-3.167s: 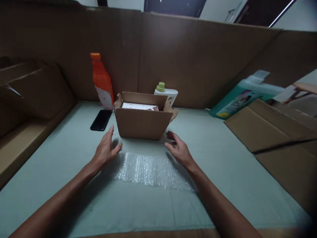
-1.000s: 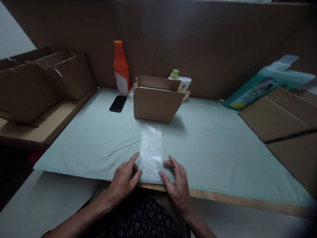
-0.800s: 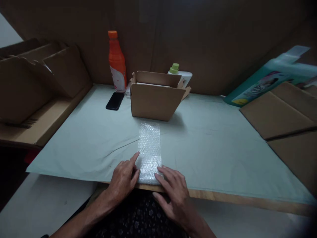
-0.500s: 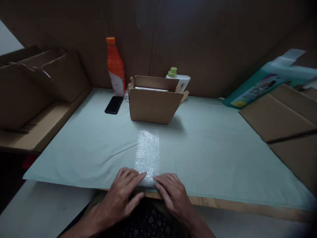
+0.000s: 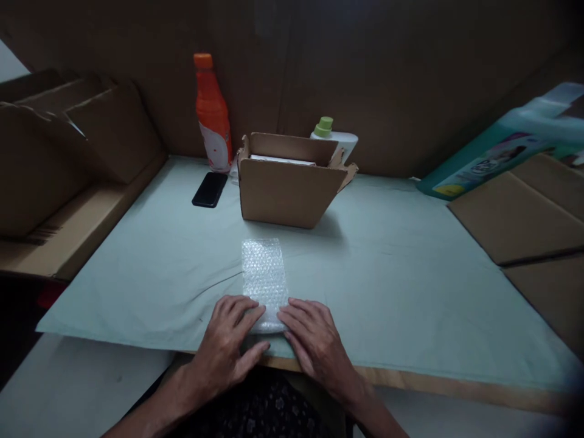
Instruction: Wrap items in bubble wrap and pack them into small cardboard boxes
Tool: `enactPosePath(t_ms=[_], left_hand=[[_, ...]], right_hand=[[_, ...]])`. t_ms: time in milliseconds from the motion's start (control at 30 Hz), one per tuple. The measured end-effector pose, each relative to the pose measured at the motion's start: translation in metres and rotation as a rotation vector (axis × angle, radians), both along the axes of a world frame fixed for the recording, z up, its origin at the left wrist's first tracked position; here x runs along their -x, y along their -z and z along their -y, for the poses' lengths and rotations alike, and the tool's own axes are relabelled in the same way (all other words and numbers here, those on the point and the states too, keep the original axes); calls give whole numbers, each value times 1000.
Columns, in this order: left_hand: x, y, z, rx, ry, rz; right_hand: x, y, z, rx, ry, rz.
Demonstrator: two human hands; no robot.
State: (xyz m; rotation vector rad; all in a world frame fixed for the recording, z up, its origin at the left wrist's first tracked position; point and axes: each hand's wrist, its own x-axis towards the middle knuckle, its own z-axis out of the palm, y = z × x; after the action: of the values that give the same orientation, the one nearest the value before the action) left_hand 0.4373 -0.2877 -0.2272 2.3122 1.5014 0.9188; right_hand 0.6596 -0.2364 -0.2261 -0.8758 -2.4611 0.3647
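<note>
My left hand [image 5: 230,340] and right hand [image 5: 314,344] lie flat, fingers spread, pressing the near end of the bubble wrap strip [image 5: 264,280], gripping nothing. Strip runs away from my fingertips toward the cardboard box [image 5: 287,188]. Rolling step, I judge; next needs even forward pressure.

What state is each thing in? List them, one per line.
Bubble wrap: flat on the table, near end under both hands.
Left hand: fingers pressing the wrap.
Right hand: fingers pressing the wrap.
Cardboard box: flaps open, upright.
Orange bottle: upright, capped.
Phone: flat, screen dark.
</note>
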Motion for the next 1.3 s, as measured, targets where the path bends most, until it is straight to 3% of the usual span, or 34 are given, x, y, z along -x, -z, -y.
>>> enactPosePath(t_ms=[133, 233, 333, 433, 567, 767, 900, 1000, 1067, 1133, 1233, 1300], left_hand=[[0, 3, 6, 22, -28, 32], [1, 7, -2, 42, -100, 101], [5, 12, -18, 50, -185, 109], [9, 17, -33, 36, -240, 44], [13, 14, -33, 1, -245, 40], [14, -2, -7, 131, -18, 111], [10, 1, -25, 131, -105, 40], [10, 4, -45, 137, -213, -25], [10, 4, -49, 172, -277, 92], [8, 3, -43, 267, -347, 352], [2, 3, -26, 512, -418, 834], [-4, -1, -19, 655, -390, 1056]], right_hand=[[5, -12, -17, 185, -102, 5], [5, -10, -27, 256, -42, -29], [5, -3, -31, 58, 131, -87], [9, 1, -31, -109, 88, -11], [18, -3, -34, -121, -35, 84], [4, -19, -25, 101, -62, 35], [-1, -21, -14, -48, 32, 75], [7, -15, -19, -138, 19, 149], [14, -10, -29, -105, -5, 146], [18, -5, -41, -13, 36, 56], [19, -4, -51, 202, 132, -97], [18, -7, -47, 365, 101, -131]])
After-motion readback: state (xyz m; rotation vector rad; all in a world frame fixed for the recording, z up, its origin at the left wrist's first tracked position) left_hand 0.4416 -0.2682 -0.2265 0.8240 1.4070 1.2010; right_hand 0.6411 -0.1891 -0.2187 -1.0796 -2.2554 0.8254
